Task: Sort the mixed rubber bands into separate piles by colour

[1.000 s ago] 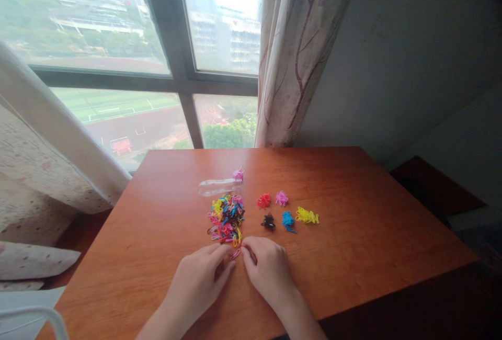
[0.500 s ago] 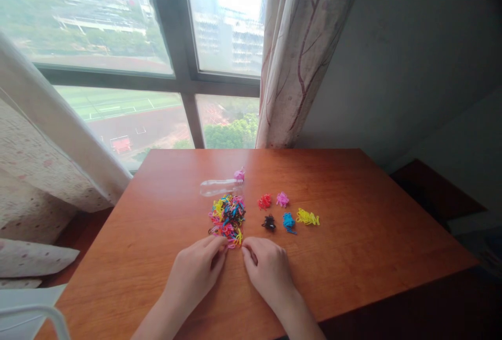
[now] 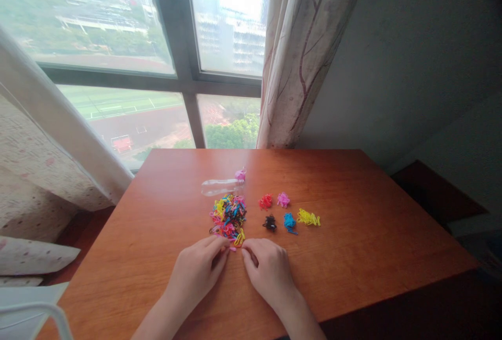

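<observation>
A mixed heap of small coloured rubber bands [image 3: 228, 212] lies on the wooden table in front of me. My left hand [image 3: 202, 267] is at its near left edge, thumb and fingers pinched together, with a bit of a pink rubber band [image 3: 232, 249] showing at the fingertips. Opposite it, my right hand [image 3: 269, 267] has its fingertips closed close to a yellow rubber band [image 3: 239, 237] on the heap's near edge. What the right fingertips hold, if anything, is hidden. Both hands rest low over the table.
Right of the heap are small single-colour piles: red [image 3: 265, 202], pink [image 3: 283, 200], black [image 3: 270, 222], blue [image 3: 289, 222] and yellow [image 3: 309, 217]. A clear plastic container [image 3: 222, 187] with a pink top [image 3: 240, 174] lies behind the heap. The table [image 3: 353, 246] meets a window with curtains.
Bands at the heap's near edge have shifted: the yellow loop shows more openly, and the pink ones beside it show less. My left fingertips have moved slightly; both hands otherwise keep their places.
</observation>
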Demonstrator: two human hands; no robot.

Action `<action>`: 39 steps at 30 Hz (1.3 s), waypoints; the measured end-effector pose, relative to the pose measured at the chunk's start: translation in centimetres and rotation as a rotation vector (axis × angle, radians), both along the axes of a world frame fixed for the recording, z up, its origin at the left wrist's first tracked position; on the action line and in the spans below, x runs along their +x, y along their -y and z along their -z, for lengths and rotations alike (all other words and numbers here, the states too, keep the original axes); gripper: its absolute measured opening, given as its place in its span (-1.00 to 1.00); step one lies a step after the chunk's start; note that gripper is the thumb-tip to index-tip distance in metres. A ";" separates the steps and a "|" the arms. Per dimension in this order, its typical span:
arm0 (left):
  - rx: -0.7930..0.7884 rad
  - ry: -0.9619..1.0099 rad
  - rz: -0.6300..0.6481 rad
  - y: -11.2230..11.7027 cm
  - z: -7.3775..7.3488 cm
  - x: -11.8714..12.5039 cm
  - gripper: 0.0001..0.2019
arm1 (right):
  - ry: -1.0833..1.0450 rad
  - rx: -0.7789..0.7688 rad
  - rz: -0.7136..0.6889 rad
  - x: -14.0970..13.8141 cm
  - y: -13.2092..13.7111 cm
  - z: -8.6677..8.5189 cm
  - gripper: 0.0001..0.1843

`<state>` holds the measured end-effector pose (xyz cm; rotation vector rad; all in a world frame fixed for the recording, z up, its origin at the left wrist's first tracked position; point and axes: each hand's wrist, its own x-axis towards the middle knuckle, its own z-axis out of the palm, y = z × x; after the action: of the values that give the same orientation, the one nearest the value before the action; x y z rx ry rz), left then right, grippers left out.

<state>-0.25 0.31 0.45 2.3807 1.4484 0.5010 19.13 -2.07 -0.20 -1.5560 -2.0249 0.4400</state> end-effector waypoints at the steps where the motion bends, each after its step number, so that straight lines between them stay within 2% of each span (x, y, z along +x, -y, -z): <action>1: -0.003 0.001 -0.001 0.0 0.1 0.0 -0.82 | 0.002 -0.002 0.002 0.0 0.0 0.0 -0.83; 18: -0.002 0.050 -0.029 0.0 -0.1 0.0 -0.83 | 0.094 0.018 -0.013 -1.6 -0.3 -0.4 -0.90; 27: 0.007 0.094 -0.035 0.0 -0.3 0.1 -0.82 | 0.021 0.043 0.011 -1.5 0.1 -0.4 -0.85; 30: 0.003 0.094 -0.037 0.0 -0.4 0.1 -0.81 | -0.019 0.072 0.060 -0.2 -0.2 -1.0 -0.83; 34: 0.013 0.087 -0.038 0.0 -0.5 0.1 -0.81 | -0.016 0.101 0.222 4.0 -2.5 -2.5 -0.76; 39: -0.004 0.071 -0.036 0.1 -0.3 0.1 -0.80 | 0.214 0.029 0.450 9.1 -6.6 -3.8 -0.83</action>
<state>-0.15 0.21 0.79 2.3132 1.4625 0.5843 28.22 4.57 3.59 -2.0405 -1.7376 0.0716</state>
